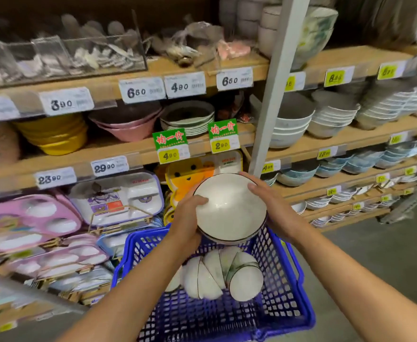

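Above the blue basket, left grip and right grip clasp opposite edges of the bowl stack.

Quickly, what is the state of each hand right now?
Left hand: grips the stack of white bowls, thumb over the rim.
Right hand: grips the same stack from the other side.

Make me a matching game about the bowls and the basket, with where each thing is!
Things:
1. stack of white bowls
2. blue basket
3. yellow bowls
4. pink bowls

Places:
A. holds loose bowls lying on their sides
B. on the shelf, left of the pink bowls
C. held between the left hand and the right hand
D. on the shelf, left of the stacked plates

Pairs: 1-C, 2-A, 3-B, 4-D.
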### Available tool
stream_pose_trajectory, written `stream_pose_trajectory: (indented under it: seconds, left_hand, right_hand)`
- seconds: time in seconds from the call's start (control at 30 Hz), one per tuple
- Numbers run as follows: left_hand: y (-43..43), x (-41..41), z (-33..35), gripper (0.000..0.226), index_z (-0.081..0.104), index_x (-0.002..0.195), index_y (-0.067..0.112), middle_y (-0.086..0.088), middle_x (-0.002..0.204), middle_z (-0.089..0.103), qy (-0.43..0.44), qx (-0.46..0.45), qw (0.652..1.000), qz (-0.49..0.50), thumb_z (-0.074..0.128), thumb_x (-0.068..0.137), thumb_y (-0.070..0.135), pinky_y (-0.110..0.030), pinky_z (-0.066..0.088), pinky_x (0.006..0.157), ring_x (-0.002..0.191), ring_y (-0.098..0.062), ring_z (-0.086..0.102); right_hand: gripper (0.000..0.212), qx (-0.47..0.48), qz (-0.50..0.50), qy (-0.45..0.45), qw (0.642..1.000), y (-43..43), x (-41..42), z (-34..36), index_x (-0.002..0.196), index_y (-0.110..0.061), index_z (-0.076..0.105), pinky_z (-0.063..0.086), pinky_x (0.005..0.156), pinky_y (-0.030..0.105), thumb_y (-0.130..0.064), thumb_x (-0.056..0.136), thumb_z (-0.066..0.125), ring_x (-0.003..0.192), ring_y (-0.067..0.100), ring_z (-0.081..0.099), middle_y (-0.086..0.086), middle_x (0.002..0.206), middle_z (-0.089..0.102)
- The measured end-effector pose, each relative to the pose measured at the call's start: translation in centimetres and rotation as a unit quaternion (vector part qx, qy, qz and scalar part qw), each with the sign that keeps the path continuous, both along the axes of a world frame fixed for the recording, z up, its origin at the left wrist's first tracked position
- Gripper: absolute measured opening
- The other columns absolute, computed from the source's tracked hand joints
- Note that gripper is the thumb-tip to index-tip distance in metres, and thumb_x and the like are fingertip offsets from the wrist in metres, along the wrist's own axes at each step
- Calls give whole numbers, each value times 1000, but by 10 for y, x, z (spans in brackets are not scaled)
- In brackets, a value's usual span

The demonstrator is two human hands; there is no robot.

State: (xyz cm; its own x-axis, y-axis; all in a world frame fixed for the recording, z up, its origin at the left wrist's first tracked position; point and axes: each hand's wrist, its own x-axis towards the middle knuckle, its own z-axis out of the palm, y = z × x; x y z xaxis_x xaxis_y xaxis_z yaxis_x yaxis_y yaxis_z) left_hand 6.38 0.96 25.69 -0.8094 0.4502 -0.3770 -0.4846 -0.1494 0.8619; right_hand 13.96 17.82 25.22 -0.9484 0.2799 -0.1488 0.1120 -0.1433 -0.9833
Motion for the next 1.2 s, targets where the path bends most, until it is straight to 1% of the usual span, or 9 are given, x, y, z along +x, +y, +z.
stream_pose_trajectory:
  seconds: [0.07,0.17,0.23,0.3,0.5,0.67,0.9,1.1,1.2]
  left_hand:
    - [-1,-2,21,30,65,109,21,-11,107,70,2,17,1000,0,47,87,10,-45,49,81,98,-38,64]
    - [-5,-3,44,24,69,92,21,-8,96,73,-4,42,999,20,45,89,20,-37,54,71,85,-32,68]
    - [-8,-3,55,39,72,66,25,-1,82,75,6,63,998,25,41,90,29,-32,56,59,72,-24,72]
    - [-11,0,62,49,73,55,27,4,73,74,27,95,994,44,40,91,32,-26,53,48,62,-16,71]
    - [-15,4,71,47,75,62,30,5,75,75,69,152,985,49,39,92,33,-21,51,46,63,-11,71]
    - [7,17,77,53,73,55,28,5,70,73,86,158,984,-3,35,93,29,-21,52,48,62,-11,70]
    - [70,66,82,37,67,87,14,-1,80,74,69,139,986,-54,36,92,34,-23,54,54,71,-17,71]
    - [146,137,90,42,75,64,19,-3,75,74,45,139,981,-127,41,87,28,-22,53,50,65,-17,71]
    - [186,177,95,36,74,90,12,-9,92,75,27,112,981,-153,43,86,29,-32,58,69,83,-26,71]
  right_hand:
    - [42,-94,-57,59,992,-15,-4,11,124,-30,63,55,78,28,-39,84,50,105,15,67,-5,120,69]
    - [46,-150,-131,105,974,-32,-11,30,120,-19,65,56,74,30,-37,83,46,101,19,69,-1,115,71]
    - [47,-181,-160,108,964,-40,-14,40,120,-12,66,57,77,36,-37,85,47,101,25,69,6,115,71]
    - [48,-202,-174,102,959,-47,-16,50,122,-9,65,57,78,39,-37,87,48,99,28,70,13,117,69]
    - [46,-230,-191,119,947,-58,-9,71,122,-4,63,59,69,33,-33,91,46,92,26,71,14,112,70]
    - [40,-208,-254,130,936,-46,21,77,113,-7,68,58,72,33,-31,92,43,92,25,70,13,107,72]
    - [43,-183,-345,129,911,-4,89,87,115,-3,66,52,85,39,-31,90,46,103,32,65,17,113,70]
    - [40,-186,-401,136,887,57,171,93,119,-3,65,52,82,37,-27,91,49,99,29,66,15,110,70]
    - [38,-182,-419,123,881,93,217,95,122,-5,64,53,84,39,-25,93,49,104,31,66,14,115,70]
